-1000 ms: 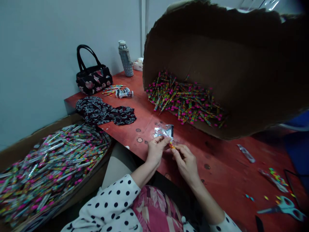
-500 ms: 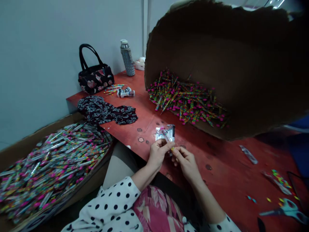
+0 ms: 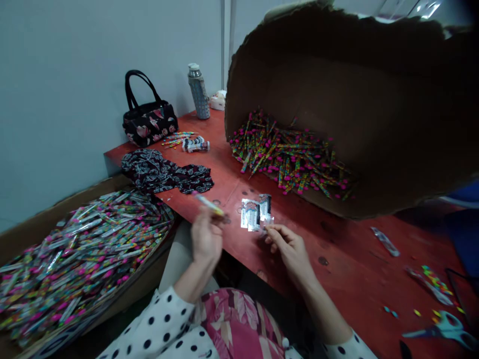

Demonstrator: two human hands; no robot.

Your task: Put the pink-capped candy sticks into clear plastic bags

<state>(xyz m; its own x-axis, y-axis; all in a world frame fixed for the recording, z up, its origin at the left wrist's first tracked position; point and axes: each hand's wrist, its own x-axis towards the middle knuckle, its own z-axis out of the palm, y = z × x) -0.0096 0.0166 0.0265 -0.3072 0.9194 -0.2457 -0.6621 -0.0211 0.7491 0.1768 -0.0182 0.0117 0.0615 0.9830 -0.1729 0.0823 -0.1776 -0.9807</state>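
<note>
Pinching a slim pencil between thumb and fingers, the left hand hangs to the left of the silver packets, over the near edge of the red table. The pencil is blurred and tilted, its pink end pointing away to the left. The right hand is at the near right corner of the packets, thumb and fingertips pressed together on a piece of clear film; blur hides the film's exact outline.

A strip of tabletop separates the packets from the lower rim of the open carton, which rises beyond them and to their right with a heap of pencils inside. Leftward from the packets, a wider stretch of tabletop reaches to the crumpled dark cloth, and the table's edge slants between the packets and the lower box of wrapped pencils, leaving a gap beside that box's rim. Past the cloth, far left of the packets, stand a floral bag and a flask. Well to the packets' right lie coloured beads and scissors.
</note>
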